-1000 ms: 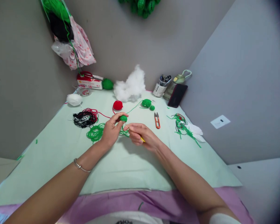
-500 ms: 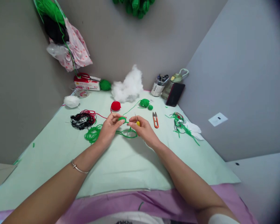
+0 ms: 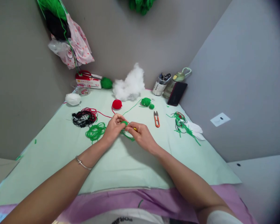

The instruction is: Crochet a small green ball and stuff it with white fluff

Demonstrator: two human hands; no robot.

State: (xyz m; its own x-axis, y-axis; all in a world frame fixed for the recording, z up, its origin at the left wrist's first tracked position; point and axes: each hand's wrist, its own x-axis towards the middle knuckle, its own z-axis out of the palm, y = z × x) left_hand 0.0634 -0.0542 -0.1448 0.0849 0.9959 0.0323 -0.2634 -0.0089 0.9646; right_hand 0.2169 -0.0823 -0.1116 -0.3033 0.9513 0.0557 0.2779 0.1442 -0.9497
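Observation:
My left hand (image 3: 114,127) is closed, pinching a small green crochet piece (image 3: 124,123) between thumb and fingers. Against it, my right hand (image 3: 140,135) grips a crochet hook with a yellow handle (image 3: 135,129), its tip at the green piece and mostly hidden by my fingers. Green yarn (image 3: 128,136) loops down beneath both hands. Left of them lies a loose coil of green yarn (image 3: 95,132). A thin green strand runs from behind my hands to a small green yarn ball (image 3: 146,101).
Orange thread snips (image 3: 156,119) lie right of my hands. Behind sit a red yarn ball (image 3: 117,104) and white stuffing (image 3: 129,85). Tangled black yarn (image 3: 83,118) is at left, green scraps (image 3: 182,123) at right. A phone (image 3: 177,93) leans beside a pen cup (image 3: 159,87).
My right hand has turned and come closer to my left. The hook, upright before, now lies lower and points toward the green piece. The camera view has shifted slightly.

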